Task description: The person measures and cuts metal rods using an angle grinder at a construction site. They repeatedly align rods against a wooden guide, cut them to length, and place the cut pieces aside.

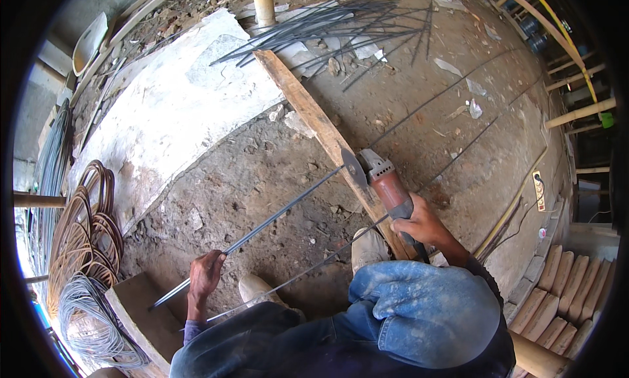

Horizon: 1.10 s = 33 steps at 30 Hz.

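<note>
My right hand (424, 222) is wrapped round the body of a reddish-brown angle grinder (390, 186). Its thin grey cutting disc (354, 168) stands at the edge of a long wooden plank (303, 106), where the far ends of some thin steel rods (285, 209) meet it. Whether the disc is spinning, I cannot tell. My left hand (206, 276) is closed round these rods lower down, and their near ends reach past it to a wooden box (134, 298). Another rod (313, 268) runs across the plank, beside my shoes.
A pile of cut rods (327, 25) lies beyond the plank, by a bamboo post (263, 4). Coils of brown rod (85, 227) and grey wire (98, 322) sit at left. A power strip (538, 191) with cables is at right, above stacked bricks (557, 293). Long rods (452, 86) cross the ground.
</note>
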Each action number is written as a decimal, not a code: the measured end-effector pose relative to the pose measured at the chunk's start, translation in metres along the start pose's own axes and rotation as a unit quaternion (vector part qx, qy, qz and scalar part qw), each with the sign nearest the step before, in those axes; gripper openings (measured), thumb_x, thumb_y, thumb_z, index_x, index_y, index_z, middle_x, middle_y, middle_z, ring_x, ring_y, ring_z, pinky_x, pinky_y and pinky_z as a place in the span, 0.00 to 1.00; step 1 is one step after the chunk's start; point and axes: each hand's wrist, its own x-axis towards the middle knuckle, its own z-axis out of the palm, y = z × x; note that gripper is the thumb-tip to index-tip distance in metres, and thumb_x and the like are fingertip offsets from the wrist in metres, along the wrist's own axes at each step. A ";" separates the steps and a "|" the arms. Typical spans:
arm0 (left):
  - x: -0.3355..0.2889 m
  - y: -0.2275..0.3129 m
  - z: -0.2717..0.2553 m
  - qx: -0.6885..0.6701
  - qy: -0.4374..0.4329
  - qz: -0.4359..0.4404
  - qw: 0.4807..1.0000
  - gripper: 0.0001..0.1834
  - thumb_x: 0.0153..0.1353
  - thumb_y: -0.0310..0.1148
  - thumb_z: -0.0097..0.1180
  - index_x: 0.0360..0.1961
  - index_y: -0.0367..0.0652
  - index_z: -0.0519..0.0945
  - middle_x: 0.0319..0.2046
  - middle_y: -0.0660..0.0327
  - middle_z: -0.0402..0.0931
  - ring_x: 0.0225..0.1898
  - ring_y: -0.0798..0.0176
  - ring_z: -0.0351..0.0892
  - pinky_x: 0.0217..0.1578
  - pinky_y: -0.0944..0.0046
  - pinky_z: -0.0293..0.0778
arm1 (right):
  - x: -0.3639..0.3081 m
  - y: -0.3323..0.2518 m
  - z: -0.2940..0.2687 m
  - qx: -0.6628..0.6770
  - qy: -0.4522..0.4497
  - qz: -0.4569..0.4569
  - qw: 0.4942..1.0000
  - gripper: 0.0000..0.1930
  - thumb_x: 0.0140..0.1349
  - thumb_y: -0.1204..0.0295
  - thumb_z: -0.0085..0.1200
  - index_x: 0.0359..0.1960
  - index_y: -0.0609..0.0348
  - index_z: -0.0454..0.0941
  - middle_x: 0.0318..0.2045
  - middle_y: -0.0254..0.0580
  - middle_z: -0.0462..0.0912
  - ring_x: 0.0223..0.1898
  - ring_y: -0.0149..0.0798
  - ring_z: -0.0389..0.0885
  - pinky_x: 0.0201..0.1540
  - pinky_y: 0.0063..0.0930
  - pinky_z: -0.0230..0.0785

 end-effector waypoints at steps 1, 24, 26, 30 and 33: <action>0.000 0.000 0.000 -0.001 -0.003 -0.005 1.000 0.12 0.76 0.39 0.62 0.44 0.40 0.86 0.29 0.47 0.82 0.32 0.37 0.84 0.34 0.45 0.77 | 0.001 0.000 -0.001 -0.002 0.000 0.019 1.000 0.29 0.54 0.71 0.71 0.58 0.65 0.77 0.39 0.46 0.83 0.39 0.40 0.84 0.44 0.38 0.77; 0.000 0.004 -0.002 0.013 0.005 0.008 1.000 0.12 0.78 0.37 0.60 0.40 0.39 0.85 0.23 0.48 0.77 0.27 0.39 0.81 0.30 0.47 0.74 | 0.022 -0.006 -0.005 0.004 -0.027 0.019 0.999 0.26 0.52 0.71 0.70 0.52 0.64 0.77 0.32 0.40 0.82 0.29 0.34 0.82 0.33 0.36 0.77; 0.000 0.003 -0.002 0.009 0.001 -0.003 1.000 0.13 0.77 0.40 0.62 0.40 0.40 0.84 0.24 0.48 0.78 0.28 0.37 0.81 0.31 0.44 0.74 | 0.026 -0.001 -0.004 -0.020 -0.028 0.058 0.998 0.27 0.51 0.71 0.70 0.53 0.65 0.77 0.34 0.41 0.82 0.31 0.35 0.83 0.35 0.37 0.78; 0.000 0.004 -0.002 0.003 0.000 -0.013 1.000 0.14 0.76 0.42 0.62 0.40 0.41 0.84 0.25 0.46 0.79 0.30 0.35 0.82 0.32 0.41 0.75 | 0.028 0.005 -0.006 0.007 -0.040 0.084 0.996 0.30 0.50 0.68 0.71 0.56 0.65 0.77 0.36 0.45 0.83 0.37 0.39 0.84 0.41 0.40 0.78; -0.001 0.006 -0.003 -0.002 0.003 -0.012 1.000 0.14 0.76 0.42 0.62 0.40 0.41 0.84 0.26 0.45 0.81 0.31 0.34 0.83 0.32 0.42 0.76 | 0.031 0.005 -0.008 -0.043 -0.032 0.066 0.996 0.32 0.50 0.67 0.72 0.58 0.66 0.77 0.38 0.47 0.84 0.40 0.41 0.85 0.45 0.42 0.79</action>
